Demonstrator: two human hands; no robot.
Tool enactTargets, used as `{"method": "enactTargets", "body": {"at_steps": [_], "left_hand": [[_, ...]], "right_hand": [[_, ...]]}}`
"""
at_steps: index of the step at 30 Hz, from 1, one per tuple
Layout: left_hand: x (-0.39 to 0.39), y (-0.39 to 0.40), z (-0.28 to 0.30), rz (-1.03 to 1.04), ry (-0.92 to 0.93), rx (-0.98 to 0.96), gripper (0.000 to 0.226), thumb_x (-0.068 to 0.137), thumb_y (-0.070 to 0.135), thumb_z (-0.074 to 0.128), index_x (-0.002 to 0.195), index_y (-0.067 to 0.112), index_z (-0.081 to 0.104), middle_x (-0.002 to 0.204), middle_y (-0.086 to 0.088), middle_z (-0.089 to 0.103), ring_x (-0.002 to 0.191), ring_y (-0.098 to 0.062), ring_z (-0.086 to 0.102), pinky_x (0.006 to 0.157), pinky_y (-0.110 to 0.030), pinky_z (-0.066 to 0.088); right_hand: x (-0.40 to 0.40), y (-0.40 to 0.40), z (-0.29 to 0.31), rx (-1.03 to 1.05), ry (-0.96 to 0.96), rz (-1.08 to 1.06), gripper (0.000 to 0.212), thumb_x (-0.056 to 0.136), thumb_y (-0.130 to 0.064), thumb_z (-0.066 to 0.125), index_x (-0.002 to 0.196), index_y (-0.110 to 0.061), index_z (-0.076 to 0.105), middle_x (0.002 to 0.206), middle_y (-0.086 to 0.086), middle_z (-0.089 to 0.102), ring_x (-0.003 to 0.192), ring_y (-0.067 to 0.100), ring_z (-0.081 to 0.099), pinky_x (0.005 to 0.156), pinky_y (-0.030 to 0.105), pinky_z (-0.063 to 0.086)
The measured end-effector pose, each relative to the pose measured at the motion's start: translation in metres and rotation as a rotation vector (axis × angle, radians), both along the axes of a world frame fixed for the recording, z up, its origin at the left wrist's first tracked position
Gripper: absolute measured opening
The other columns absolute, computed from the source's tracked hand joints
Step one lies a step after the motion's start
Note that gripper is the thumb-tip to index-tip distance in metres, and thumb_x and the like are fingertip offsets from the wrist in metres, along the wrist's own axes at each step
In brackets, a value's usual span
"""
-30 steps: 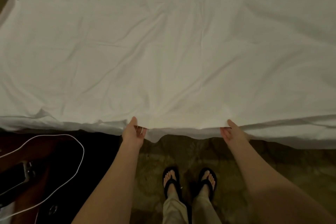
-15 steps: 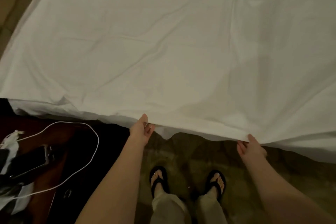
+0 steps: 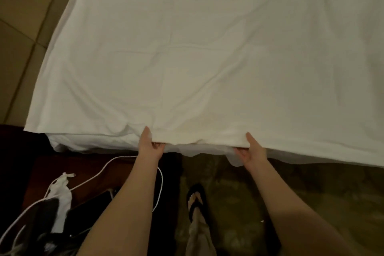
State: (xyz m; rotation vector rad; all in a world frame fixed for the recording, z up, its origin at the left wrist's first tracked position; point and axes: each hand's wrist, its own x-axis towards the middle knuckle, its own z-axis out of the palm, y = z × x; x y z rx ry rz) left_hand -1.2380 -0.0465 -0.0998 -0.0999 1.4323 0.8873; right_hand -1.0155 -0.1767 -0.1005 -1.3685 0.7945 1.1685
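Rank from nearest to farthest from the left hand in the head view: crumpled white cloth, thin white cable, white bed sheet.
1. White bed sheet: gripped at its near edge by the left hand.
2. Thin white cable: loops beside the wrist.
3. Crumpled white cloth: farther left, on the dark tabletop.

Dim, warm light: the white sheet point(image 3: 207, 58) shows brightest, the floor point(image 3: 291, 193) below it sinks into deep shadow, detail soft throughout.
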Motion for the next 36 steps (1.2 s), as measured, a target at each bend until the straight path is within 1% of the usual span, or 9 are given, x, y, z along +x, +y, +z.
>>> {"method": "enactTargets", "body": {"at_steps": [7,10,12,15,21,24,28,31,36], "left_hand": [[-0.063,0.059,0.008,0.020,0.130,0.074,0.033,0.093,0.021,0.062,0.124,0.010,0.060,0.123,-0.008,0.064,0.112,-0.023,0.062,0.086,-0.034,0.054],[-0.076,0.061,0.015,0.038,0.140,0.162,0.029,0.094,0.019,0.061,0.122,0.010,0.059,0.122,-0.006,0.064,0.105,-0.017,0.065,0.081,-0.029,0.055],[-0.087,0.050,0.005,0.039,0.255,0.091,0.040,0.091,0.017,0.065,0.129,0.009,0.054,0.124,-0.006,0.062,0.098,-0.016,0.065,0.069,-0.028,0.057],[-0.093,0.042,-0.012,0.034,0.388,-0.008,0.050,0.090,0.013,0.066,0.136,0.008,0.047,0.133,-0.009,0.056,0.115,-0.025,0.058,0.086,-0.035,0.053],[-0.102,0.054,0.004,0.053,0.240,0.070,0.023,0.097,0.019,0.056,0.119,0.011,0.058,0.126,-0.005,0.060,0.107,-0.018,0.061,0.086,-0.030,0.052],[-0.109,0.045,0.010,0.046,0.166,0.123,0.011,0.097,0.018,0.054,0.104,0.012,0.059,0.104,-0.003,0.066,0.090,-0.014,0.065,0.095,-0.035,0.051],[-0.108,0.041,-0.001,0.045,0.272,0.041,0.028,0.096,0.011,0.057,0.123,0.006,0.054,0.096,-0.003,0.063,0.079,-0.014,0.061,0.087,-0.035,0.052],[-0.116,0.053,-0.007,0.086,0.307,-0.025,0.025,0.092,0.010,0.062,0.117,0.006,0.058,0.089,-0.003,0.063,0.072,-0.013,0.059,0.069,-0.028,0.056],[-0.139,0.077,0.003,0.273,0.328,0.027,0.035,0.087,0.010,0.070,0.119,0.007,0.059,0.111,-0.005,0.064,0.097,-0.018,0.064,0.084,-0.031,0.055]], "right_hand": [[0.015,0.012,0.006,0.010,-0.271,-0.048,0.059,0.090,-0.020,0.065,0.142,-0.009,0.039,0.136,0.010,0.052,0.114,0.027,0.057,0.081,0.038,0.054],[0.021,0.011,0.028,0.159,-0.367,-0.025,0.095,0.062,-0.039,0.085,0.142,-0.013,0.041,0.132,0.006,0.056,0.112,0.023,0.059,0.068,0.032,0.059],[0.004,-0.005,0.026,0.060,-0.369,0.009,0.114,0.043,-0.049,0.091,0.141,-0.011,0.044,0.130,0.006,0.057,0.112,0.023,0.058,0.070,0.032,0.059],[-0.030,-0.024,0.002,-0.123,-0.310,-0.035,0.058,0.087,-0.021,0.069,0.134,0.003,0.046,0.131,0.018,0.054,0.103,0.028,0.056,0.085,0.036,0.052],[-0.019,0.010,0.018,-0.048,-0.314,-0.103,0.023,0.096,-0.015,0.057,0.116,-0.004,0.053,0.122,0.014,0.058,0.093,0.021,0.063,0.079,0.030,0.058],[-0.019,0.002,0.041,0.026,-0.368,-0.128,0.036,0.096,-0.023,0.055,0.125,-0.002,0.051,0.118,0.010,0.061,0.095,0.015,0.063,0.080,0.026,0.058],[-0.052,-0.024,0.020,-0.209,-0.289,-0.164,0.040,0.098,-0.021,0.053,0.132,0.000,0.050,0.123,0.015,0.060,0.098,0.021,0.063,0.094,0.032,0.050],[-0.061,-0.009,0.015,-0.260,-0.241,-0.194,0.040,0.098,-0.017,0.053,0.134,0.000,0.048,0.128,0.017,0.058,0.101,0.022,0.060,0.098,0.034,0.049],[-0.095,0.040,0.012,-0.152,-0.161,-0.132,0.035,0.088,-0.026,0.068,0.116,-0.010,0.055,0.119,0.010,0.062,0.101,0.023,0.062,0.090,0.033,0.052]]}}
